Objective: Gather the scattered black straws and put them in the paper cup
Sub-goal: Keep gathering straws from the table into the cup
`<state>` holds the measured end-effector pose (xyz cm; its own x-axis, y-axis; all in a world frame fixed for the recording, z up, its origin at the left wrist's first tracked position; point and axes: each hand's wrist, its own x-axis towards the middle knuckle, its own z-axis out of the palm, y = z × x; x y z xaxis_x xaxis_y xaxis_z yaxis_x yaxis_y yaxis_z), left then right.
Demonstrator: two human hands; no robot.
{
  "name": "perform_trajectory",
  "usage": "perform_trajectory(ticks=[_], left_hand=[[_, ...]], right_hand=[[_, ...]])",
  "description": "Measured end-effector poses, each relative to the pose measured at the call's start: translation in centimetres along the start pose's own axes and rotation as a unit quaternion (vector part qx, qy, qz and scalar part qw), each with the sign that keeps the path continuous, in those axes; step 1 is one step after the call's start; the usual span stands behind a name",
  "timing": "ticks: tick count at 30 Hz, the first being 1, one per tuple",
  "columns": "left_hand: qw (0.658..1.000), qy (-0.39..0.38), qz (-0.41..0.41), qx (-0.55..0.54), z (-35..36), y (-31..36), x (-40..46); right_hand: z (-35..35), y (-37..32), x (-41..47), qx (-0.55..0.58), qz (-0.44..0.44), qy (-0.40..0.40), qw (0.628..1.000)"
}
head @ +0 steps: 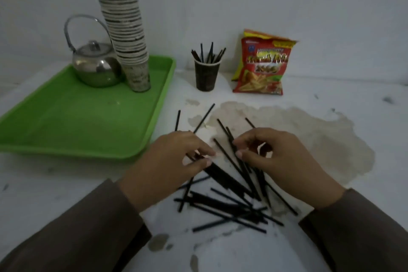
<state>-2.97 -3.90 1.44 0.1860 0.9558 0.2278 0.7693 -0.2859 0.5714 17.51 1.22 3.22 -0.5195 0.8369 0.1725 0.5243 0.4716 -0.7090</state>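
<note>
Currently both hands pinch straws (223, 196) from the counter (66, 183) pile: left hand (167, 161), right hand (280, 157). Cup (206, 74) beyond holds some. Snack bag (262, 66) text blurred, unreadable.

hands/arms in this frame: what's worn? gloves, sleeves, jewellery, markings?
Both the left hand and the right hand are bare: no gloves, and no rings or watch visible. Each forearm is covered by a long, loose sleeve in plain dark brown cloth, the left sleeve and the right sleeve both ending at the wrist. No logos, patterns or markings show.
</note>
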Motion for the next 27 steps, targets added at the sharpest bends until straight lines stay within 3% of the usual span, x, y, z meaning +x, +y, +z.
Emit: perform_trajectory(ticks=[5, 9, 16, 27], left_hand=[[0.999, -0.028, 0.000, 0.036, 2.5, 1.2, -2.1], [0.998, -0.052, 0.014, 0.044, 3.3, 1.4, -2.6], [0.979, -0.096, 0.070, 0.166, 3.4, 1.6, -3.6], [0.981, -0.077, 0.081, 0.161, 3.8, 1.0, -3.3]], right_hand=[[1.4, 1.3, -3.5, -0.001, 0.003, -0.014, 1.000], [2.6, 1.9, -4.3, -0.098, -0.064, -0.037, 0.992], [3.1, 1.8, -4.8, -0.229, -0.159, -0.102, 0.955], [3.4, 2.1, -4.9, -0.232, -0.148, -0.077, 0.958]])
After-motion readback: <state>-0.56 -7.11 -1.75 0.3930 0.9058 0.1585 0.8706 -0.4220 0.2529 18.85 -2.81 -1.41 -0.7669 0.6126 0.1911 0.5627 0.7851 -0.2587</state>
